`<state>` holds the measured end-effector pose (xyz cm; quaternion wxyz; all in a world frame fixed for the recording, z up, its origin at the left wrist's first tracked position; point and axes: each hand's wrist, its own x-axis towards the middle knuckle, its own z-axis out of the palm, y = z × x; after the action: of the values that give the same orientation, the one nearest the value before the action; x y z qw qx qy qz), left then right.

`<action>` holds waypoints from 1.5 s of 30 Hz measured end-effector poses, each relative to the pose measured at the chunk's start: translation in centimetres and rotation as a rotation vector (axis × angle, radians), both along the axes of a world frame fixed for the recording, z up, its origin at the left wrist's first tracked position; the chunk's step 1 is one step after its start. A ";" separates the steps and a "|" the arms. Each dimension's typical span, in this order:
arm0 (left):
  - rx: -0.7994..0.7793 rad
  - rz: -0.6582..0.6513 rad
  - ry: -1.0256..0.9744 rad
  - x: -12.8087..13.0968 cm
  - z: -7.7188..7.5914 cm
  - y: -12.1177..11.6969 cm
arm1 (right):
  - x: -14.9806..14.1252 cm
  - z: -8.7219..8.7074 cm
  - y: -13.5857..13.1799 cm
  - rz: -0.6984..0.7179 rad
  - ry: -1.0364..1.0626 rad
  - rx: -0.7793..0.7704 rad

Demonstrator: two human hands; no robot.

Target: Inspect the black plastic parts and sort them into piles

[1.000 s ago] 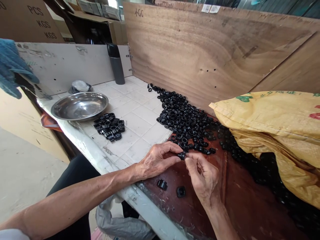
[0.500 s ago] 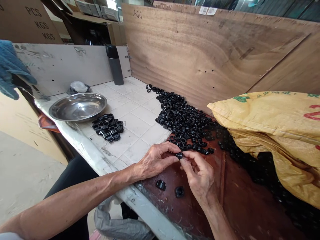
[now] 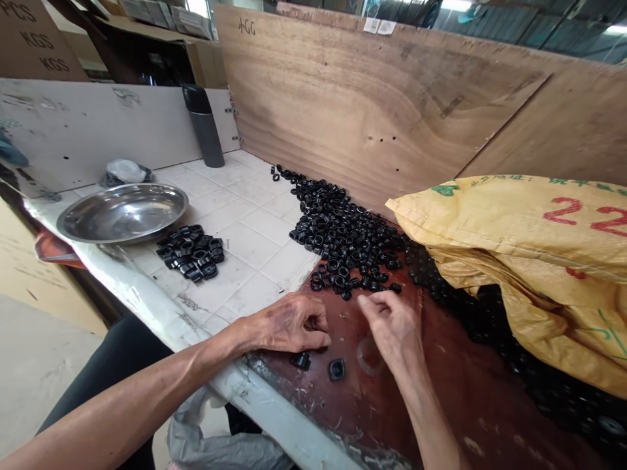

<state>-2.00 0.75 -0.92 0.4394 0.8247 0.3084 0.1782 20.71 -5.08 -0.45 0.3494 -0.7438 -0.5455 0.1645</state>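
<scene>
My left hand [image 3: 294, 323] is low over the dark red board [image 3: 392, 418], fingers curled inward. A dark patch shows inside its curl, too hidden to name. Close below it lies a black plastic ring-like part [image 3: 300, 361], and a squarish black part with a round hollow [image 3: 337, 370] sits to its right. My right hand [image 3: 394, 326] hovers at the near edge of a heap of small black plastic rings [image 3: 343, 235], its thumb and fingers slightly apart with nothing seen between them.
A steel bowl [image 3: 122, 212] stands at the left beside a smaller cluster of black parts [image 3: 191, 253]. Behind are a dark bottle [image 3: 206, 130] and a tall plywood panel [image 3: 372, 85]. A yellow woven sack [image 3: 509, 228] lies at the right, with more black parts beneath it.
My hands have parted from the black part they were both pinching. The left has drawn back toward the near edge; the right is beside the heap. The view has turned slightly right.
</scene>
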 end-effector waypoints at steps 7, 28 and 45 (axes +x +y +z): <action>0.135 0.233 0.028 1.1 -1.2 0.1 | 5.0 -4.4 2.0 -0.053 -0.442 0.133; 0.188 0.403 0.062 1.5 -1.7 0.0 | -1.9 -2.7 0.8 0.353 -0.190 0.201; 0.393 0.344 0.115 1.6 -2.8 0.1 | -2.3 -3.3 0.5 0.346 -0.028 0.140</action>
<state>-0.36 0.89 -3.76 0.2158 0.8385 0.4279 0.2593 18.39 -4.56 -3.75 0.3592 -0.6149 -0.6802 0.1737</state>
